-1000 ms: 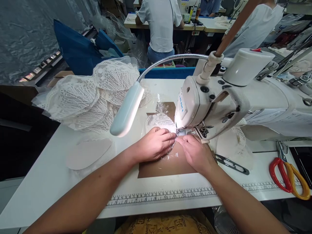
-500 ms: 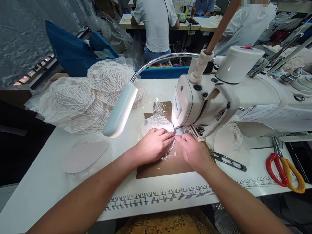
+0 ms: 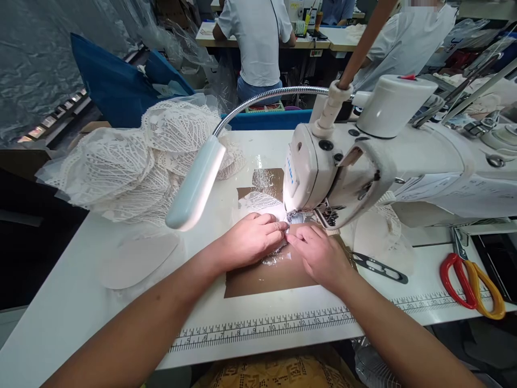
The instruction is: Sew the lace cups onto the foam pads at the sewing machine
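Left of the machine, a lace pile. Behind and left of the machine, a blue box, insides mostly hidden. By the machine, left hand over, right hand beside a lace piece; pinching hard to tell.

Camera view has been swung slightly, so the table and sewing machine are shifted toward 9 o'clock in frame versus a second ago. Lace piece has been worked a touch toward 6 o'clock on the brown sheet. Fingertips of the right hand have been drawn slightly toward 6 o'clock, now placed just under those of the left hand.
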{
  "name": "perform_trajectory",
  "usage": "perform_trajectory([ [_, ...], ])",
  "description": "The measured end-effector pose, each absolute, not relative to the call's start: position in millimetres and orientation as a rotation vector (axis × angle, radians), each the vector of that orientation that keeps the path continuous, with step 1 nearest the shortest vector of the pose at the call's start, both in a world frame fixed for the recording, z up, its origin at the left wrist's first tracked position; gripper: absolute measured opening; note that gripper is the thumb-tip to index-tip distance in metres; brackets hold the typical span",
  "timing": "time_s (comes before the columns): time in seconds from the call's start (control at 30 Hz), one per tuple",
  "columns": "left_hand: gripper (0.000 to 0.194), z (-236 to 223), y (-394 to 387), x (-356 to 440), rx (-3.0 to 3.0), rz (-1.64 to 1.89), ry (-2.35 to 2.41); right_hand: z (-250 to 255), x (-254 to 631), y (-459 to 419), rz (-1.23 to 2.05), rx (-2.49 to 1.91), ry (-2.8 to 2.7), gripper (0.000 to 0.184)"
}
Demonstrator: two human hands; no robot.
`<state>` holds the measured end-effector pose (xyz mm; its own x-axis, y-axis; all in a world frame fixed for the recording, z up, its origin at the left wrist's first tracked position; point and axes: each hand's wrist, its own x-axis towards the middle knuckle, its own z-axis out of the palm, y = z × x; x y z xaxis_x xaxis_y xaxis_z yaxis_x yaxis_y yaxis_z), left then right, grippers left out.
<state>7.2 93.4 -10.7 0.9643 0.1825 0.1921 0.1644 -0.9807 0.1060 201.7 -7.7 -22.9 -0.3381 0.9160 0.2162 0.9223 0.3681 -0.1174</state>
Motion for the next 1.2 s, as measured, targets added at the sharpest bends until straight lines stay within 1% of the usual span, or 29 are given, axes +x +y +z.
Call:
perform_trajectory([
  [0.13, 0.023, -12, 94, 7, 3.053, 0.302, 0.318, -22, 201, -8, -0.070, -1.632, -2.400, 0.044],
  [0.37, 0.028, -15, 87, 12, 2.982, 0.343, 0.440, -18, 205, -7, -0.089, -1.653, -2.401, 0.034],
  [0.67, 0.031, -13, 82, 14, 2.933, 0.387, 0.505, -18, 204, -6, -0.059, -1.734, -2.385, 0.035],
  [0.87, 0.034, -15, 85, 13, 2.944, 0.381, 0.532, -22, 202, -3, -0.056, -1.899, -2.342, 0.042],
  [1.0, 0.036, -17, 87, 10, 2.944, 0.405, 0.539, -25, 202, -3, 0.001, -1.972, -2.289, 0.047],
  [1.2, 0.029, -16, 86, 6, 2.900, 0.432, 0.450, -27, 206, -6, 0.043, -1.962, -2.172, 0.047],
])
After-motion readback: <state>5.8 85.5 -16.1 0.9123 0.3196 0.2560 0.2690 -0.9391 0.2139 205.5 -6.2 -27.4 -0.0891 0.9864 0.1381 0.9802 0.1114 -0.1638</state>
